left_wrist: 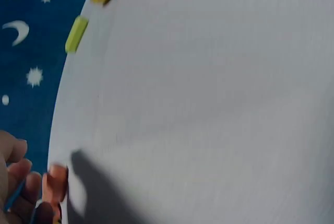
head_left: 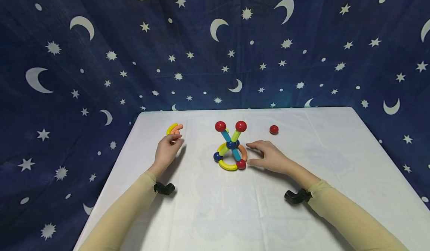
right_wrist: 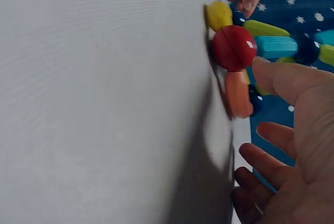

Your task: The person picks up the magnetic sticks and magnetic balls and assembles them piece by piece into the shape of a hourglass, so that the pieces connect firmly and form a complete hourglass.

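Note:
Beside a small group of loose curved sticks, one yellow point(head_left: 170, 128) and others orange point(head_left: 178, 128), my left hand point(head_left: 166, 151) hovers with loosely bent fingers and nothing in its grasp. In the left wrist view an orange stick point(left_wrist: 55, 185) shows just past its fingertips. A built magnetic stick-and-ball figure point(head_left: 231, 145) stands mid-table: a ring of curved sticks and balls, with straight blue and green sticks crossing at dark blue balls and two red balls on top. My right hand point(head_left: 273, 157) is spread at its right side, thumb close to the red corner ball point(right_wrist: 234, 48).
A loose red ball point(head_left: 274, 129) lies behind my right hand. The table point(head_left: 228, 213) has a white cloth, and a dark blue curtain point(head_left: 215, 49) with moons and stars hangs along its back and sides. Black wrist cameras point(head_left: 164, 188) sit on both arms.

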{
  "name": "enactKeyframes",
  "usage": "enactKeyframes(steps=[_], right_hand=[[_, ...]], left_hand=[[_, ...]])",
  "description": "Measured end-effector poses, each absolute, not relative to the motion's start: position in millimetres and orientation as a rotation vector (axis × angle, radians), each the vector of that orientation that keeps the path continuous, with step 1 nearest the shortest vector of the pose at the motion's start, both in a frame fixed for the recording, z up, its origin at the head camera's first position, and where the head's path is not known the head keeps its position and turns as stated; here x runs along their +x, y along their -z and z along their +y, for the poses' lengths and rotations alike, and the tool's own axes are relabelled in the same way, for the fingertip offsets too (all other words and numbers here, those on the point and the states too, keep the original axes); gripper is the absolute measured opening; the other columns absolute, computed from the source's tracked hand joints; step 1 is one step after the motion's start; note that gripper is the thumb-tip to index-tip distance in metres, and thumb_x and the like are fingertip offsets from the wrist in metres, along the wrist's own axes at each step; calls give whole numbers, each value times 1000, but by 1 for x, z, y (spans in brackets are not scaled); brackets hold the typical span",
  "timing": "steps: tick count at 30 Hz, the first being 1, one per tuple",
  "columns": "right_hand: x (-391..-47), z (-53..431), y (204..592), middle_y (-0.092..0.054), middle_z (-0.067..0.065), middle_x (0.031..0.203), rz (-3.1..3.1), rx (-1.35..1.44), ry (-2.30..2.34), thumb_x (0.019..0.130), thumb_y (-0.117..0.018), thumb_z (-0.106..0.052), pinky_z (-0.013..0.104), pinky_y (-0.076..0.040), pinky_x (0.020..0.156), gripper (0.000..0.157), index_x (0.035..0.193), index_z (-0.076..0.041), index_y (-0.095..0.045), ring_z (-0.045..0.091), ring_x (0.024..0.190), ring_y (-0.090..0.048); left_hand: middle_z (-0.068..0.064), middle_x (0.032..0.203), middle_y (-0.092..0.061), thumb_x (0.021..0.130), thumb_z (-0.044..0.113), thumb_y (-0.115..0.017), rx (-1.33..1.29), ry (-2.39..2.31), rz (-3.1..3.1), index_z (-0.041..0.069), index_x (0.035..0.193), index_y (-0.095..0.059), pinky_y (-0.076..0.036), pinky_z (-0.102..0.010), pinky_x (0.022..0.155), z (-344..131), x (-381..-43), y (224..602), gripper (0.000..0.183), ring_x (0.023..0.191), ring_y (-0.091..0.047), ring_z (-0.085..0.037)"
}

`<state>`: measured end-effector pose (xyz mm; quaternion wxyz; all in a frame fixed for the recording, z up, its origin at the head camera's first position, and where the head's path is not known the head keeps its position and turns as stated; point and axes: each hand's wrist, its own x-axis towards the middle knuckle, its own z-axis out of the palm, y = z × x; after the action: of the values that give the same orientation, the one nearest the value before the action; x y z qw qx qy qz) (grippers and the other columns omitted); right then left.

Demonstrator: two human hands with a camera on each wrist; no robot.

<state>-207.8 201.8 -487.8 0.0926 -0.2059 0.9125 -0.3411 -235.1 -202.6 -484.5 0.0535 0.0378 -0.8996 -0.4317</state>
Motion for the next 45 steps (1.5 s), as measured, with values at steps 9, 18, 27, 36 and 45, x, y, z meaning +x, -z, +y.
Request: enactKeyframes(steps=[9, 18, 27, 36, 45], right_hand=[[-201, 196, 487, -53, 9, 148, 2791, -653, 832, 81, -78, -63, 58, -31, 111, 84, 147, -16, -57, 31, 136, -41], [-201, 193, 493, -53, 7, 147, 2811, -618, 801, 80, -78, -64, 58, -32, 111, 84, 147, -17, -57, 30, 136, -41], [-201, 194, 496, -53, 7, 147, 2832, -662, 798, 80, -77, -67, 58, -32, 111, 85, 146, -17, -57, 30, 136, -42], [-201, 188, 491, -54, 7, 147, 2837, -650, 768, 79, -76, -68, 57, -32, 110, 86, 146, -18, -57, 30, 136, -42], [-201, 185, 493, -55, 6, 146, 2839, -627, 790, 78, -77, -69, 56, -32, 110, 86, 145, -19, -58, 29, 135, -42]], left_hand=[[-10, 107, -67, 96, 49, -64, 305, 947, -2913, 6, 122, -69, -46, -46, 84, -217, -246, 483, 51, 98, -61, -32], [-10, 108, -69, 93, 52, -66, 358, 797, -2998, 9, 112, -71, -44, -53, 87, -206, -254, 480, 47, 100, -61, -37], [-8, 112, -72, 97, 41, -67, 149, 803, -2994, 12, 120, -76, -46, -51, 85, -197, -251, 481, 38, 99, -60, -37], [-9, 117, -72, 97, 40, -70, 128, 857, -2991, 11, 121, -76, -44, -52, 91, -194, -254, 482, 39, 105, -57, -38], [-8, 115, -71, 96, 29, -72, 74, 1072, -2960, 9, 122, -72, -46, -50, 98, -198, -249, 486, 32, 107, -62, -31]])
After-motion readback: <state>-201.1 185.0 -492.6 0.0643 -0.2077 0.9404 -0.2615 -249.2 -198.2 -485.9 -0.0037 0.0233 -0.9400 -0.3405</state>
